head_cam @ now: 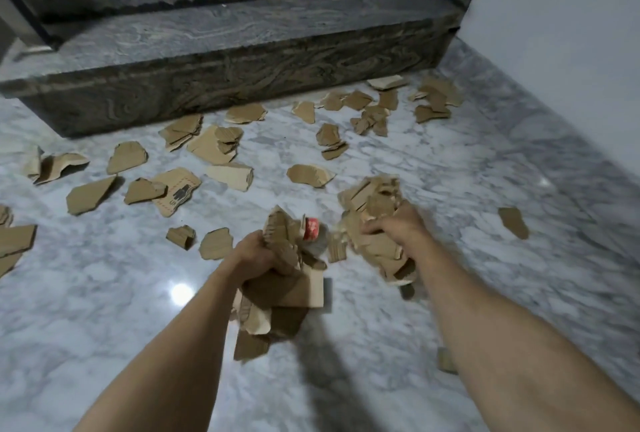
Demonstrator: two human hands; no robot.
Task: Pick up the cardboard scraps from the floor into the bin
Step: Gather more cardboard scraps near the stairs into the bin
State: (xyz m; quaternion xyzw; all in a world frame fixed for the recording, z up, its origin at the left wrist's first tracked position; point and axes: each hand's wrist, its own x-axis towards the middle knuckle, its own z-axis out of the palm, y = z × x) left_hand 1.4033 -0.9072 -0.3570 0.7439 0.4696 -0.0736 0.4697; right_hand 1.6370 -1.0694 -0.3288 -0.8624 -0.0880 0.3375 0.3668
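Observation:
My left hand (258,255) grips a thick bundle of brown cardboard scraps (287,293), with a red and white printed piece (311,229) sticking out at its top. My right hand (398,227) grips a second bundle of cardboard scraps (374,199), blurred. Both bundles hang above the white marble floor (450,168). Several loose scraps (126,156) lie scattered across the floor towards the step, and one lone scrap (514,222) lies to the right. No bin is in view.
A dark veined stone step (225,60) runs across the back. A pale wall (571,50) closes the right side. A small scrap (446,359) lies on the floor beside my right forearm. More scraps (14,241) sit at the left edge.

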